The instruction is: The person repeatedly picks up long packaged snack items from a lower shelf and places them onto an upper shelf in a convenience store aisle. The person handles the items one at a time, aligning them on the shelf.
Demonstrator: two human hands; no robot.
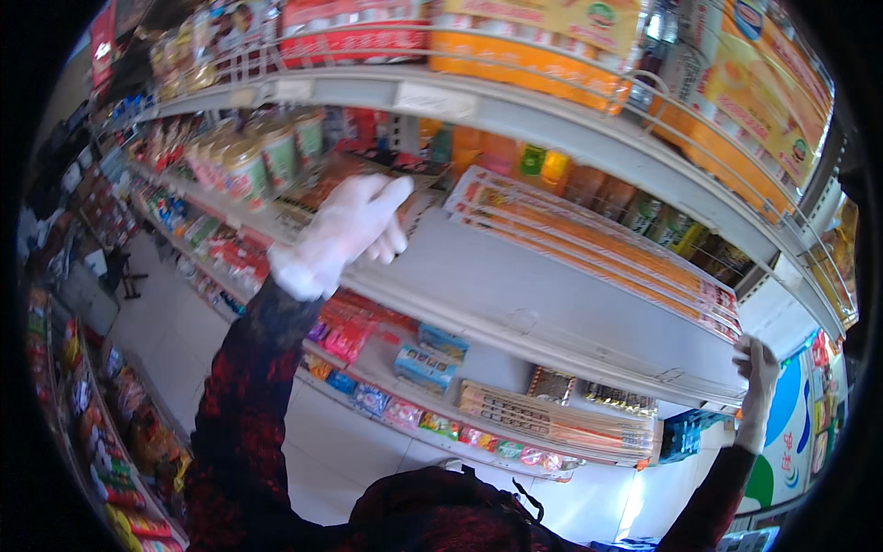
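Note:
My left hand [352, 231], in a white glove, hovers over the left part of the middle shelf [510, 276]. Its fingers are loosely bent, with no object visible in them. Behind it lies a flat, dark-edged package [345, 176], partly hidden by the hand. My right hand [757, 372], also gloved, is at the shelf's right end with fingers apart. Close to its fingertips is the near corner of a stack of long flat packages [593, 241] with orange and white edges. Whether the fingers touch that stack, I cannot tell.
Above runs a wire-railed shelf [441, 96] with orange cartons [531, 48] and red cartons [355, 34]. Lidded containers [245, 169] stand at left. A lower shelf holds flat packages [552, 421] and a blue box [424, 366]. Another goods rack [131, 469] borders the aisle.

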